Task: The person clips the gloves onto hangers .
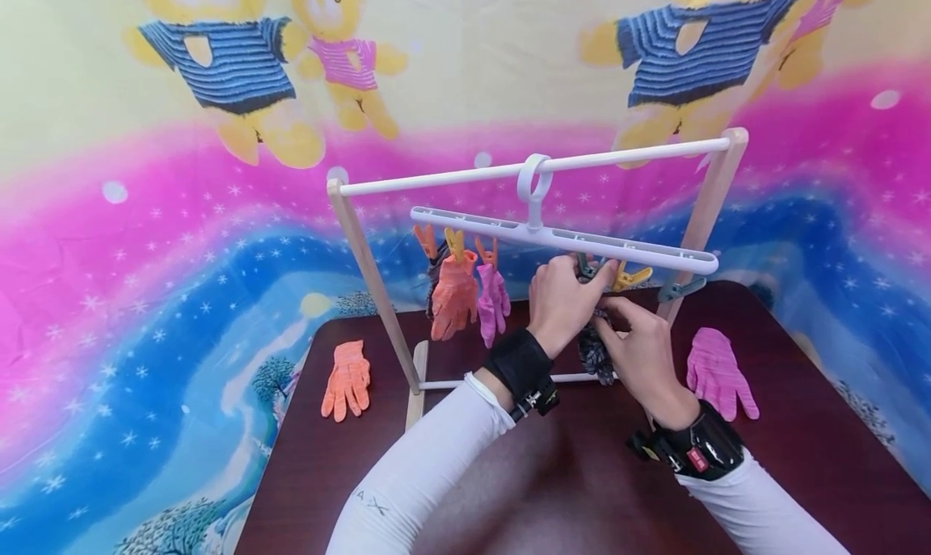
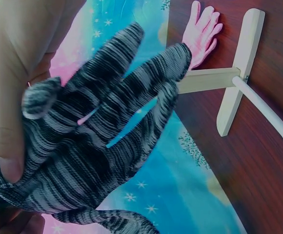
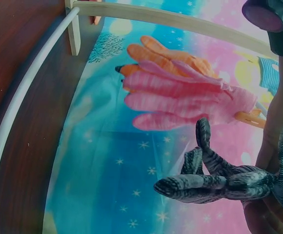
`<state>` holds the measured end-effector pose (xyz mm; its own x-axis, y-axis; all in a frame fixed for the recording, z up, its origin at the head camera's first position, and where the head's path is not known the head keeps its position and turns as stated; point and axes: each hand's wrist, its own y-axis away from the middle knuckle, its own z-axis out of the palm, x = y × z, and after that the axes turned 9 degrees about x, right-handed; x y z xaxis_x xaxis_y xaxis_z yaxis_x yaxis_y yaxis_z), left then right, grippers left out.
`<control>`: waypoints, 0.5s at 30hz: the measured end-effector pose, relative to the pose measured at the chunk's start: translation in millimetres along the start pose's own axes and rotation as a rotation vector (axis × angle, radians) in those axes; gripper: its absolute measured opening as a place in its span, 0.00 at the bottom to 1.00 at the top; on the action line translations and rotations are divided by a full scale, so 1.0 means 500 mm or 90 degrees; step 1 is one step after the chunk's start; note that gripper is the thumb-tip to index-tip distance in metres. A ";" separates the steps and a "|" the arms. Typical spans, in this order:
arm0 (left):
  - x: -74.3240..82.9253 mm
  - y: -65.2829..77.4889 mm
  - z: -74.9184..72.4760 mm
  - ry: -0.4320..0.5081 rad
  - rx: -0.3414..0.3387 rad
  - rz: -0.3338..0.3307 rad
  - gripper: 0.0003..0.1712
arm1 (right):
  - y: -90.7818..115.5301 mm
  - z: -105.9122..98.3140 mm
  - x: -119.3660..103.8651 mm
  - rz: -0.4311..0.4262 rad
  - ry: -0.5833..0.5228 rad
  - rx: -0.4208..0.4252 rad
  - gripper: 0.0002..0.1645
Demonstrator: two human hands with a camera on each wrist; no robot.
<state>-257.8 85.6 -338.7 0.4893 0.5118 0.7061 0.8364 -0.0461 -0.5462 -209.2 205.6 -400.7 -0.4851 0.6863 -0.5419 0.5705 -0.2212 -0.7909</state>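
A black-and-grey striped knit glove hangs fingers-down below the white hanger. My right hand pinches this glove near its cuff, with thumb and index finger together. Just above, my left hand has its thumb and fingers curled about a dark green clothespin under the hanger bar. In the left wrist view, a finger of the left hand lies against the glove near its cuff. Whether the clothespin's jaws are on the cuff is hidden by my fingers.
A yellow clothespin and a green clothespin hang at the hanger's right. At its left, an orange glove, a pink glove and a dark glove are clipped. An orange glove and a pink glove flank the wooden rack.
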 end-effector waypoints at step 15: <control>-0.014 0.019 0.007 -0.028 -0.031 0.015 0.20 | 0.022 -0.003 0.017 0.008 0.007 -0.013 0.11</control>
<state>-254.1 84.5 -350.5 0.4991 0.5474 0.6717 0.8359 -0.1000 -0.5396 -205.9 210.1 -413.4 -0.4705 0.6913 -0.5483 0.5904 -0.2151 -0.7779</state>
